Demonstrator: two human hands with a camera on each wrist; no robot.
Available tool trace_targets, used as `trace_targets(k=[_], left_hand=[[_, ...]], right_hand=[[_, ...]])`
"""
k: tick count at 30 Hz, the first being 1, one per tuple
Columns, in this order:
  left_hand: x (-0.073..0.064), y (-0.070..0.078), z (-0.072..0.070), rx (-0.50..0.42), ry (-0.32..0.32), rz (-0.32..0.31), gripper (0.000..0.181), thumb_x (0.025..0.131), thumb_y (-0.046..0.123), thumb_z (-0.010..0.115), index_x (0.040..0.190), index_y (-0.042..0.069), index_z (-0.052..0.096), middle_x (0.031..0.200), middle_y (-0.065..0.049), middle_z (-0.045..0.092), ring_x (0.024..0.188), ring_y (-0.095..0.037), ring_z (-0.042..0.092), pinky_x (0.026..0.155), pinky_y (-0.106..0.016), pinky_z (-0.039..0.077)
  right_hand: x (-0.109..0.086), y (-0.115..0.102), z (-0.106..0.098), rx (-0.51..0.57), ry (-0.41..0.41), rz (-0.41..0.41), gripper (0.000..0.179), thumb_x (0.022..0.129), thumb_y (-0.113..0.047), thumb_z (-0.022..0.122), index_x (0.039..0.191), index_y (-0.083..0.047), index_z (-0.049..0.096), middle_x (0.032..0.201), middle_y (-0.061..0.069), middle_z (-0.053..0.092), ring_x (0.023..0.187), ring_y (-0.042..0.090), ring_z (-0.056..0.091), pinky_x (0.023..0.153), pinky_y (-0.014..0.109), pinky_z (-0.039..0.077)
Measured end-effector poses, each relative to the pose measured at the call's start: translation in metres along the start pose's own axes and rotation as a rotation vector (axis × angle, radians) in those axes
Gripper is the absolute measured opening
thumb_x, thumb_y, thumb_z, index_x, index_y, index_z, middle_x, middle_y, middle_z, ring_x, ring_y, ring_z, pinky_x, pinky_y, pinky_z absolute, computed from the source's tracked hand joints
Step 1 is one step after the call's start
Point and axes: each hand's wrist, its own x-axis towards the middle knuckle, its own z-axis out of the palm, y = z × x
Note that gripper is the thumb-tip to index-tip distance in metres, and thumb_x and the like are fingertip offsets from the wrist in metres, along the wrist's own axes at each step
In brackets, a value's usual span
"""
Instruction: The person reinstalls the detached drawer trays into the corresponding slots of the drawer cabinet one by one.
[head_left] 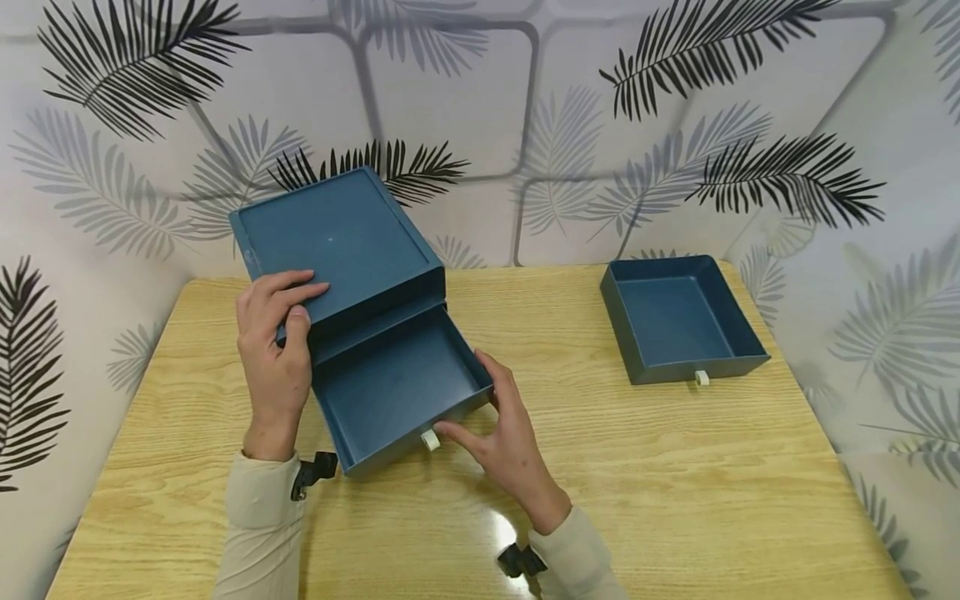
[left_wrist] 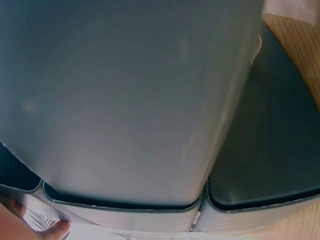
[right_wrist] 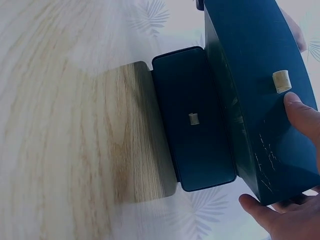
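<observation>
A blue cabinet [head_left: 337, 242] is tilted at the left of the table, its flat top towards me. My left hand [head_left: 275, 333] grips its near left edge, thumb and fingers on the top. A blue drawer [head_left: 397, 392] sticks far out of the cabinet front, its inside bare. My right hand [head_left: 510, 433] holds the drawer's front right corner, thumb beside the white pull tab [head_left: 430, 440]. In the right wrist view, another drawer front [right_wrist: 195, 145] with its own tab sits flush inside the cabinet. A dark slot [left_wrist: 15, 167] shows beside the pulled-out drawer in the left wrist view.
A separate blue drawer [head_left: 678, 321] with a white tab stands on the right of the wooden table [head_left: 637, 492]. Leaf-patterned cloth [head_left: 480, 108] rises behind the table and along its sides. Dark camera mounts [head_left: 313, 475] are on both wrists.
</observation>
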Motion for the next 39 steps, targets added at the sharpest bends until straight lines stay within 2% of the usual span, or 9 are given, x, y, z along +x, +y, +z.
trace_targets(k=[14, 25, 29, 33, 39], left_hand=[[0.000, 0.000, 0.000, -0.006, -0.002, -0.008, 0.035, 0.098, 0.002, 0.045, 0.107, -0.006, 0.078, 0.126, -0.028, 0.067, 0.131, -0.040, 0.049, 0.120, -0.036, 0.028], [-0.002, -0.006, -0.001, 0.011, -0.002, -0.010, 0.036, 0.099, 0.005, 0.045, 0.108, -0.004, 0.078, 0.126, -0.025, 0.068, 0.131, -0.038, 0.049, 0.120, -0.037, 0.029], [-0.002, -0.013, -0.003, 0.018, 0.008, -0.016, 0.037, 0.100, 0.007, 0.044, 0.108, -0.003, 0.079, 0.126, -0.023, 0.068, 0.131, -0.036, 0.049, 0.119, -0.037, 0.029], [-0.002, -0.027, -0.003, 0.024, 0.005, -0.011, 0.037, 0.101, 0.010, 0.046, 0.109, 0.001, 0.080, 0.128, -0.019, 0.069, 0.132, -0.032, 0.050, 0.120, -0.037, 0.029], [0.000, -0.006, 0.000, -0.005, 0.001, 0.005, 0.035, 0.099, 0.004, 0.045, 0.107, -0.006, 0.078, 0.125, -0.027, 0.068, 0.130, -0.039, 0.050, 0.118, -0.035, 0.029]], right_hand=[[0.004, -0.001, 0.001, 0.019, -0.004, 0.041, 0.098, 0.083, -0.019, 0.088, 0.163, -0.026, 0.030, 0.160, 0.006, 0.041, 0.149, 0.030, 0.045, 0.120, 0.060, 0.038], [0.010, 0.000, 0.005, 0.025, -0.005, 0.026, 0.098, 0.083, -0.018, 0.088, 0.163, -0.022, 0.030, 0.159, 0.008, 0.041, 0.148, 0.030, 0.046, 0.120, 0.060, 0.039], [0.013, -0.001, 0.007, 0.023, -0.011, 0.025, 0.098, 0.084, -0.019, 0.087, 0.164, -0.022, 0.030, 0.160, 0.007, 0.041, 0.150, 0.029, 0.044, 0.120, 0.061, 0.038], [0.014, -0.001, 0.008, 0.020, -0.004, 0.024, 0.098, 0.084, -0.019, 0.087, 0.164, -0.022, 0.030, 0.162, 0.007, 0.040, 0.150, 0.030, 0.043, 0.120, 0.061, 0.038], [0.014, 0.003, 0.008, 0.016, 0.010, 0.021, 0.098, 0.084, -0.020, 0.087, 0.164, -0.019, 0.029, 0.161, 0.009, 0.040, 0.147, 0.031, 0.047, 0.119, 0.061, 0.040]])
